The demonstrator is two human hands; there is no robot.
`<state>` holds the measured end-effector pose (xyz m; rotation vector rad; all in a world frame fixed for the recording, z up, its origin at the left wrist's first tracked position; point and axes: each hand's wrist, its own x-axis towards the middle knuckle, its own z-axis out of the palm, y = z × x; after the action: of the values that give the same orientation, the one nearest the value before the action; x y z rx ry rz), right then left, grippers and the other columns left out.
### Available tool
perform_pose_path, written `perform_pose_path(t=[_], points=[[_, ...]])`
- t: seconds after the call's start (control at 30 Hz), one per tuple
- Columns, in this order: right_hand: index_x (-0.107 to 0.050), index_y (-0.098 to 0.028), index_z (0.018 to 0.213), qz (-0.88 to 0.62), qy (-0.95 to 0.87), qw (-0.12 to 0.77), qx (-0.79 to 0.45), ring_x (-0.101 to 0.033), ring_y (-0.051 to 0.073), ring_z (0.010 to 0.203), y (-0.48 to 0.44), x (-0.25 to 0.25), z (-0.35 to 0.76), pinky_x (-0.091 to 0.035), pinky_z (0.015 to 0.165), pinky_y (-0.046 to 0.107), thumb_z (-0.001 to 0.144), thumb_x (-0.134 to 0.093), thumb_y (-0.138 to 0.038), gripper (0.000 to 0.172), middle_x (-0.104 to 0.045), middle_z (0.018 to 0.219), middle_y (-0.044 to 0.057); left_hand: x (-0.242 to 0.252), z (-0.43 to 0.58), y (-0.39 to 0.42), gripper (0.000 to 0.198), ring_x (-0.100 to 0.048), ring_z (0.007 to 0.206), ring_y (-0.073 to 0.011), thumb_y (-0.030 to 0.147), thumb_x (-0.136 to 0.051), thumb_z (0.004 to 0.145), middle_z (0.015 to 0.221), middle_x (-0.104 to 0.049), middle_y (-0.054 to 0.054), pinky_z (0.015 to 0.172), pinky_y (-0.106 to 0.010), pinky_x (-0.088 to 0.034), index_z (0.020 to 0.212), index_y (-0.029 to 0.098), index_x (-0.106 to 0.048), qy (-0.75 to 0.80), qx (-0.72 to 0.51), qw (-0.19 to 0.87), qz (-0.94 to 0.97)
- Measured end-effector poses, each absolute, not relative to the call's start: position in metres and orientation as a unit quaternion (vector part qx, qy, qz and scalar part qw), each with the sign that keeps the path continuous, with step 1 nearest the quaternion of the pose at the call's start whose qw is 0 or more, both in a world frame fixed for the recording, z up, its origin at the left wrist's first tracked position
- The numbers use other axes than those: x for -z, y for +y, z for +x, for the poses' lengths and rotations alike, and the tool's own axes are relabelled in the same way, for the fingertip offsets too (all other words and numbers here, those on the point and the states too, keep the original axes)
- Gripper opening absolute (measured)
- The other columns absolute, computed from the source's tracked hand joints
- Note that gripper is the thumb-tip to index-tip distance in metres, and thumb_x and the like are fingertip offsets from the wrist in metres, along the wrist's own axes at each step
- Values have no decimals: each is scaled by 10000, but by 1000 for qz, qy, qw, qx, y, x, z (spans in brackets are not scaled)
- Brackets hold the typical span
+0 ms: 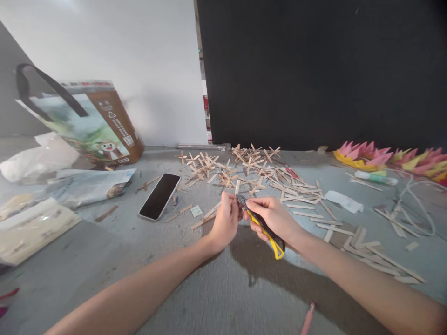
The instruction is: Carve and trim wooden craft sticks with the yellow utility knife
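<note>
My left hand [225, 218] is closed round a thin wooden craft stick [237, 187] that points upward from its fingers. My right hand [274, 216] grips a yellow and black utility knife [266, 229], with the blade end touching the stick near my left fingers. Both hands meet above the grey tabletop [195, 279]. Just beyond them lies a heap of small crosses made of sticks [226, 167], and loose sticks [307, 197] lie scattered to the right.
A black phone [159, 196] lies face up to the left. A printed bag [87, 123] leans at the back left, with plastic packets [31, 223] in front. Pink and yellow paper flowers [387, 158], a glue tube [375, 177] and a white cable [415, 204] lie right.
</note>
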<state>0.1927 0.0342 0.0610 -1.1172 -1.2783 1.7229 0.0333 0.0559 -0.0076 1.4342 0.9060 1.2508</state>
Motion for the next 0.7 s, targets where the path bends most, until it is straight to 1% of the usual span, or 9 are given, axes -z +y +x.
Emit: perform_pose_path(t=[0.13,0.2,0.3,0.4,0.5,0.6,0.63,0.67,0.7], points=[[-622,-156,778,-374,-426,375,-734,-366,31,351,38,-58,193,-321,308,152,935,-684,-429,321,-564,605,-26,3,35,54,295,-537,678,-109,492,-539,1013,806,-541,36,623,-225,-458,995,247,-376,349,-529,546,547],[-635,-159,823,-336,-408,384,-757,-351,29,360,40,-56,194,-307,294,146,932,-687,-394,264,-590,657,-18,1,36,53,292,-558,704,-106,477,-555,1003,847,-561,31,643,-228,-474,992,248,-375,331,-533,577,523],[-653,-168,904,-313,-406,420,-750,-371,33,374,43,-51,195,-319,288,150,929,-695,-384,221,-624,735,-5,0,37,54,276,-484,602,-79,455,-546,1010,779,-536,59,571,-198,-399,979,249,-366,338,-542,567,520],[-667,-183,998,-336,-420,468,-701,-424,54,395,44,-48,196,-365,298,178,918,-718,-423,258,-639,781,-1,1,38,56,276,-397,532,-76,464,-536,1020,668,-460,94,518,-195,-322,970,247,-374,361,-546,532,537],[-678,-180,972,-384,-495,513,-587,-471,92,394,45,-46,198,-398,324,221,956,-669,-497,317,-618,687,-10,2,38,59,322,-374,520,-75,515,-544,1008,638,-431,106,511,-195,-310,957,247,-373,364,-555,544,513],[-695,-189,954,-420,-617,537,-393,-508,116,430,45,-40,205,-443,418,239,1054,-526,-469,342,-567,579,-22,2,38,62,393,-343,501,-62,566,-603,965,626,-398,115,504,-186,-282,933,246,-377,353,-565,576,474],[-703,-194,966,-414,-663,538,-317,-541,124,475,46,-35,208,-474,474,247,1076,-495,-421,327,-585,596,-10,2,37,63,411,-332,493,-58,577,-620,953,619,-384,117,500,-186,-272,918,243,-382,350,-566,582,467],[-721,-200,1026,-399,-709,533,-231,-608,142,571,47,-30,210,-525,565,265,1079,-499,-360,278,-644,686,21,2,37,63,425,-317,484,-54,585,-630,945,609,-365,119,496,-186,-260,900,240,-386,348,-564,587,465],[-721,-206,1141,-371,-745,533,-152,-666,164,680,48,-24,213,-558,646,286,1074,-511,-301,240,-706,817,60,2,36,64,433,-298,474,-51,591,-631,943,599,-346,121,490,-187,-250,883,237,-389,346,-560,591,465]])
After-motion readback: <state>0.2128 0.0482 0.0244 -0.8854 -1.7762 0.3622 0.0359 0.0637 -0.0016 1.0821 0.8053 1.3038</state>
